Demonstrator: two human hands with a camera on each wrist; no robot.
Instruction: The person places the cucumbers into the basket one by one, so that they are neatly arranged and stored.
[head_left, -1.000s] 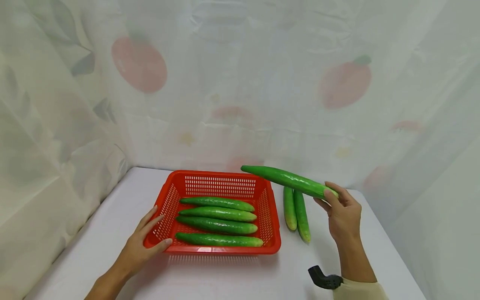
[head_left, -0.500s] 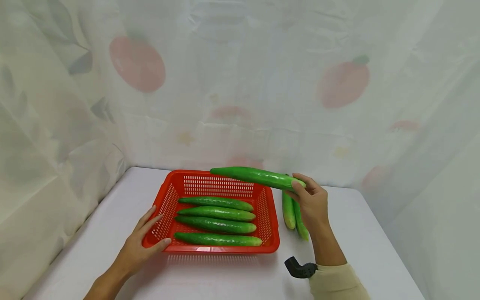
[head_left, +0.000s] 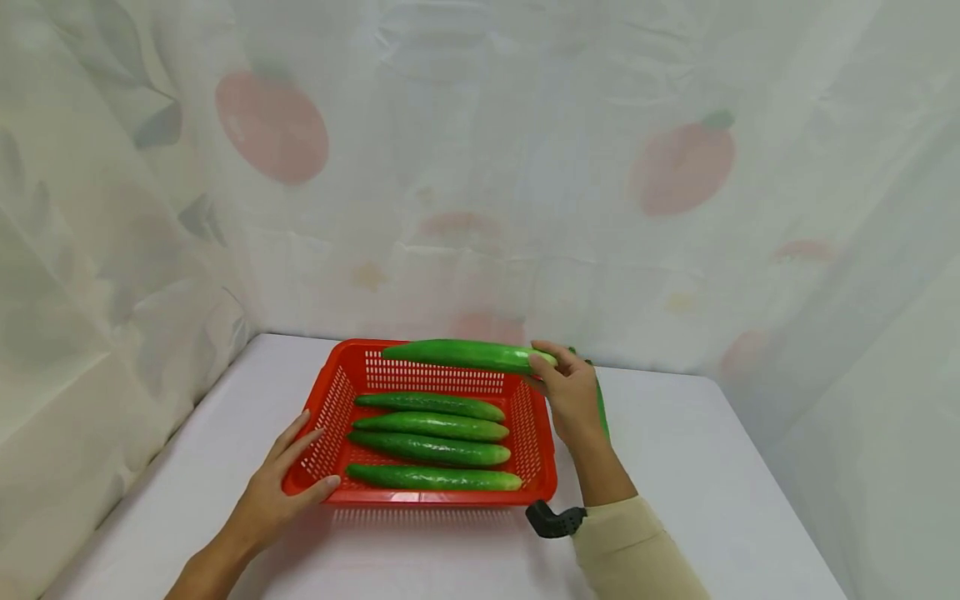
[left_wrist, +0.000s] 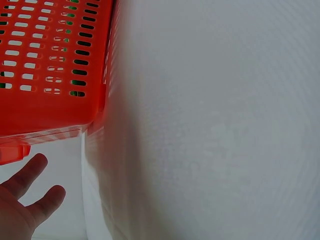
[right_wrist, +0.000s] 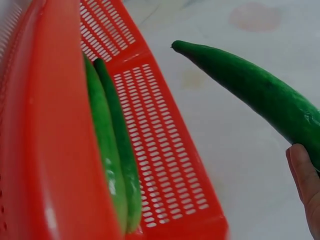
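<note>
My right hand (head_left: pixel 572 398) grips a green cucumber (head_left: pixel 459 355) by its pale right end. The cucumber lies nearly level over the far side of the red plastic basket (head_left: pixel 420 497), its darker tip pointing left. In the right wrist view the cucumber (right_wrist: pixel 255 87) shows above the basket's perforated wall, fingers under it. Several cucumbers (head_left: pixel 435 448) lie side by side across the basket floor. At the basket's near left corner is my left hand (head_left: pixel 268 493), fingers spread along the left rim and thumb at the front rim. The left wrist view shows two of its fingertips (left_wrist: pixel 50 197) below the basket's outer wall.
Right of the basket, cucumbers (head_left: pixel 602 408) on the white table (head_left: pixel 690 467) are mostly hidden behind my right hand and forearm. A pale printed curtain (head_left: pixel 480 167) hangs behind the table and along both sides. A black wrist device (head_left: pixel 553 521) sticks out from the right sleeve.
My right hand has carried its cucumber leftward, from over the table's right side to over the basket's far side. The left hand has stayed at the basket corner.
</note>
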